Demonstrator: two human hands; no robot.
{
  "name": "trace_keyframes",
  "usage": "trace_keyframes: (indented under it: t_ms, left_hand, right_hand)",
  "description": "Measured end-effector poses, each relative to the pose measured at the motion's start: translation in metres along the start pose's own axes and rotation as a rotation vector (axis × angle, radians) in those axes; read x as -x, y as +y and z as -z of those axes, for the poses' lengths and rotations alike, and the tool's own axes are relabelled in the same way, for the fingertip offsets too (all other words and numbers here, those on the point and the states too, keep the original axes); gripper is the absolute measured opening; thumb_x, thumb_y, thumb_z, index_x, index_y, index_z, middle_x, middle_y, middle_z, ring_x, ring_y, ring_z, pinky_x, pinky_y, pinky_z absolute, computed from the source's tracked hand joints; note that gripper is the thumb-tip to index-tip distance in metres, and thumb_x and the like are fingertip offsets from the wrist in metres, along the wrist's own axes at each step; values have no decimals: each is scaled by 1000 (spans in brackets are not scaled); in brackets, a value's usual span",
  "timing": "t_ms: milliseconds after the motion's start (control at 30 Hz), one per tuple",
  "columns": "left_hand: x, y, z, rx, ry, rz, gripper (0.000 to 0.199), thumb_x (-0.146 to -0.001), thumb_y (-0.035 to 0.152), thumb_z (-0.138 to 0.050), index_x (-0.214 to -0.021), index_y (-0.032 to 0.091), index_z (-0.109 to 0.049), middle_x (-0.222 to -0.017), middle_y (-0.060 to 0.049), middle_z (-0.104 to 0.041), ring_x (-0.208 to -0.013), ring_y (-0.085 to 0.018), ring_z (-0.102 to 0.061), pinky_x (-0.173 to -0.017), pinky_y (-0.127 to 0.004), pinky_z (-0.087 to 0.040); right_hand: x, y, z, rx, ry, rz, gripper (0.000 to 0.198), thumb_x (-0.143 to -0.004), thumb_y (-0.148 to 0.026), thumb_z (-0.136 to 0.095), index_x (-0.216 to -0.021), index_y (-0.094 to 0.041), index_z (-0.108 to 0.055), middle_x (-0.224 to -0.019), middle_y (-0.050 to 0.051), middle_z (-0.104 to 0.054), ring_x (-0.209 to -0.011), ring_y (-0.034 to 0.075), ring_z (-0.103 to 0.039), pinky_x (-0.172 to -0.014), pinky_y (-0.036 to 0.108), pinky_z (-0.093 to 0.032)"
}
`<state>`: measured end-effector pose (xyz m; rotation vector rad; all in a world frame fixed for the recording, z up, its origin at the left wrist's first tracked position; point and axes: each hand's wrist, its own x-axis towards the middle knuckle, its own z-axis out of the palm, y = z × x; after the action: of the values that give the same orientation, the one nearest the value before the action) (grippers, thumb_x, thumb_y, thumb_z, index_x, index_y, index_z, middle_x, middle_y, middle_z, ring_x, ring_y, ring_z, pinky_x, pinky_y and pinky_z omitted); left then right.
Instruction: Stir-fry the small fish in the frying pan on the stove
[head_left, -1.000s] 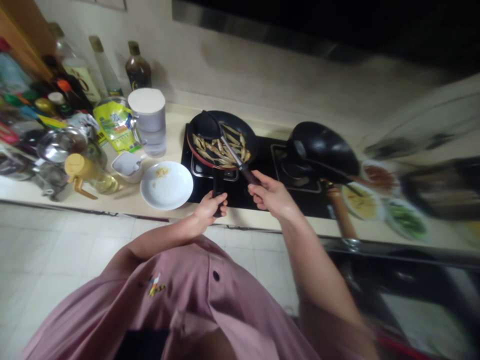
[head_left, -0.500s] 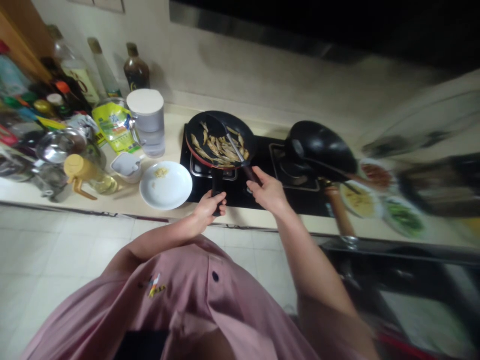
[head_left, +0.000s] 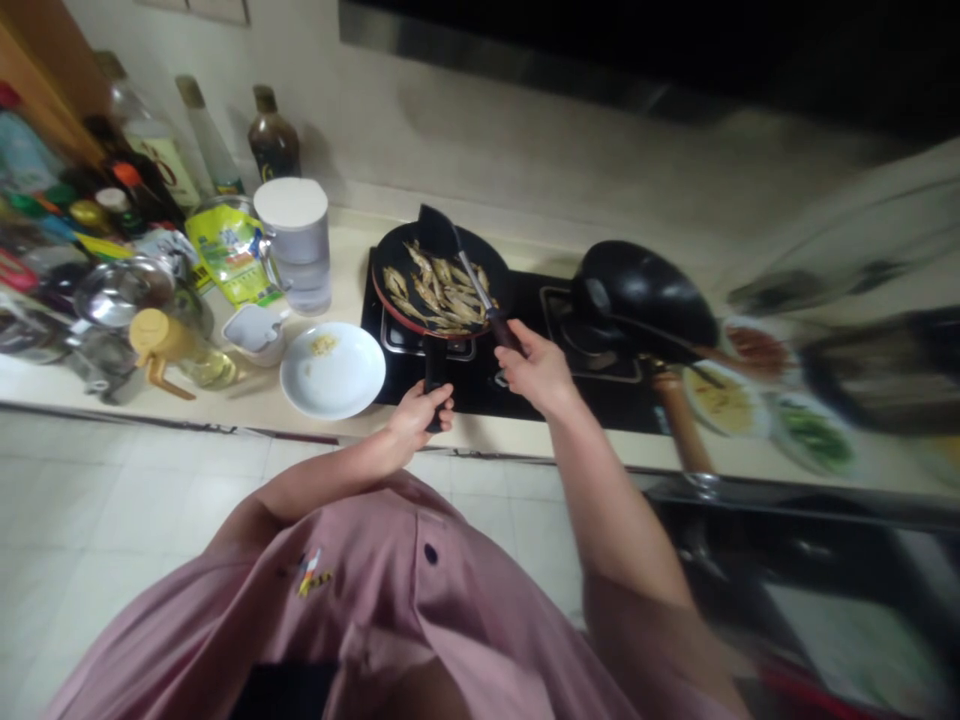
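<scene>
We have the left hand (head_left: 417, 412) wrapped around the black handle of the frying pan (head_left: 441, 282), which sits on the near-left burner of the stove (head_left: 540, 340) just ahead of both hands. The right hand (head_left: 534, 368) is closed on the dark grip of the spatula (head_left: 457, 260); its shaft runs up and left from that hand, and the black blade is at the pan's far rim, tilted, over the small fish (head_left: 439, 292) spread across the pan bottom. Just left of the left hand, on the tabletop (head_left: 247, 400), we see a white plate (head_left: 333, 370) with a small yellowish scrap on it. Beyond the plate stands a white-lidded jug (head_left: 294, 242), with a small white dish (head_left: 256, 332) and a yellow-capped oil bottle (head_left: 176, 350) further left. Bottles and jars crowd the far-left corner; too blurred to tell apart. Right of the right hand, a black wok (head_left: 645, 300) sits on the second burner, its wooden handle pointing toward us. Past it, plates of food, blurred.
</scene>
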<state>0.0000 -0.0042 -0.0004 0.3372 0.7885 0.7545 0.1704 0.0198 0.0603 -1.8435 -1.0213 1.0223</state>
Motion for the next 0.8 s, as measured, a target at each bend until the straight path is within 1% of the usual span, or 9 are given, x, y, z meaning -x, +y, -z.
trace_keyframes:
  t_ms: [67, 200, 367, 533, 733, 800]
  left_hand:
    - [1, 1, -1, -1, 9, 7, 28, -75, 24, -71, -81, 18, -44, -62, 3, -48, -44, -4, -38, -42, -18, -27]
    - [4, 3, -4, 7, 19, 11, 29, -75, 24, -71, -81, 18, -43, -62, 3, -48, -44, -3, -38, -42, -17, -27]
    - [7, 4, -4, -17, -8, -5, 28, -76, 26, -71, -82, 17, -45, -65, 2, -49, -45, -4, -40, -43, -19, -29]
    - [6, 4, -3, -14, 7, 5, 32, -74, 27, -73, -83, 18, -44, -64, 3, -49, -44, -4, -39, -43, -19, -27]
    - [5, 3, -1, -19, -12, -1, 34, -72, 30, -75, -83, 17, -46, -66, 2, -50, -46, -4, -41, -44, -19, -29]
    - [3, 2, 0, -15, -21, -7, 34, -72, 29, -76, -82, 17, -46, -65, 2, -50, -45, -4, -41, -44, -19, -30]
  right_hand:
    - [-6, -3, -5, -12, 30, 8, 71, -75, -22, -63, -143, -20, -44, -62, -5, -51, -40, 4, -39, -34, 16, -31]
    - [-11, -5, -11, -51, 7, -24, 70, -75, -18, -63, -143, -19, -44, -59, -7, -47, -39, 3, -37, -33, 14, -28]
    - [-1, -6, -10, -99, -18, -43, 72, -75, -16, -61, -144, -16, -41, -58, -7, -47, -39, 4, -37, -33, 14, -26]
    - [8, -9, -12, -95, -42, -58, 73, -74, -19, -64, -144, -18, -42, -59, -7, -47, -40, 3, -37, -33, 14, -26]
    - [9, -4, -10, -61, -40, -44, 73, -73, -24, -64, -143, -20, -43, -62, -6, -48, -42, 4, -37, -36, 15, -27]
    - [12, 3, -4, -13, -33, -16, 72, -75, -28, -63, -144, -22, -42, -69, -3, -54, -46, 6, -41, -39, 18, -34]
